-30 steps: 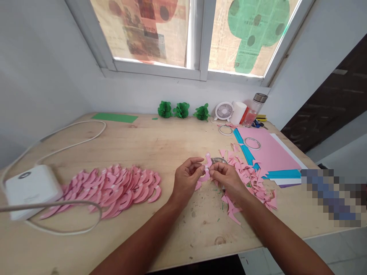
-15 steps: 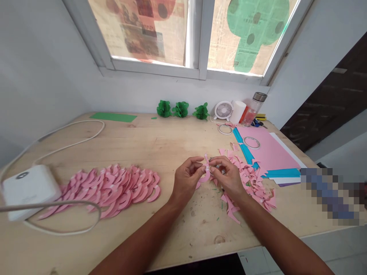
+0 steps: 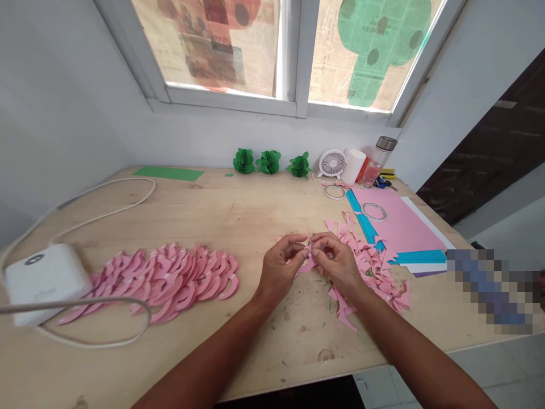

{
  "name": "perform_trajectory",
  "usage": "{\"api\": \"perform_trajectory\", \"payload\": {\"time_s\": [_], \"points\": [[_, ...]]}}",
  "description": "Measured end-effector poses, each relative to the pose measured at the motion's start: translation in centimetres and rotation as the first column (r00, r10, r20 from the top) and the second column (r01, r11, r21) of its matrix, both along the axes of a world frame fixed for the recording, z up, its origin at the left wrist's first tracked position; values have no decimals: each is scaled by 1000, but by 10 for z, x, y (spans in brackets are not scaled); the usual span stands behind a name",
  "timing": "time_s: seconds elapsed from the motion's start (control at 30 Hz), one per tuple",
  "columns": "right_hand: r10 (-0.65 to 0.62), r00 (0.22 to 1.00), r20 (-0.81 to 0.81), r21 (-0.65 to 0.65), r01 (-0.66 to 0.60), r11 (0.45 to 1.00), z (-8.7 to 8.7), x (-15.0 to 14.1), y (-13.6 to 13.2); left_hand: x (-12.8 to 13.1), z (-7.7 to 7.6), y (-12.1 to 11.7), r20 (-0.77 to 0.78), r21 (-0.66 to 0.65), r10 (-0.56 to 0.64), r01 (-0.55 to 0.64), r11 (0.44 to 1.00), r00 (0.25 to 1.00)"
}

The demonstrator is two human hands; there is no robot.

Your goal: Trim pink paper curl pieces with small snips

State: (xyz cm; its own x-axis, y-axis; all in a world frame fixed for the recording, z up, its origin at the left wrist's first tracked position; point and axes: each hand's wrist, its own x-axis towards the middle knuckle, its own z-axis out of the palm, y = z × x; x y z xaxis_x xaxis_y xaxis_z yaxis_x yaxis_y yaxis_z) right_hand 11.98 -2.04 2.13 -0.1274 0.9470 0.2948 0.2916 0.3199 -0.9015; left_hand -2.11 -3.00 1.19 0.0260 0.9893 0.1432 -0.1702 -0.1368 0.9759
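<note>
One pink piece [image 3: 310,263] between fingertips [image 3: 304,253]

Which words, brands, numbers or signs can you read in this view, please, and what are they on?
No text here reads clearly.
White box: faint lettering, too blurred to read.
Printed sheets over the window: print too small and blurred.
Tape ring on the pink sheet: marks too small.

Craft spot (papered window [image 3: 370,51], paper scraps [image 3: 370,258])
</note>
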Motion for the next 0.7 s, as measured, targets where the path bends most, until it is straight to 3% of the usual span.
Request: {"api": "perform_trajectory", "payload": {"time_s": [0.23, 0.43, 0.57, 0.7], "points": [[-48, 994, -98, -89, 39, 995, -1, 2, 2, 1, 4, -1, 48, -40, 7, -5, 999, 999], [-5, 958, -287, -242, -68, 968, 2, 3, 3, -2, 8, 1, 51, -94, 115, -110, 989, 992], [84, 960, -268, -282, -162, 946, 4, 0, 0, -3, 10, 3, 57, -112, 179, -172, 979, 982], [141, 979, -145, -281, -178, 943, 1, -3, -2, -3, 9, 3, 62, -108, 191, -183, 977, 980]]}}
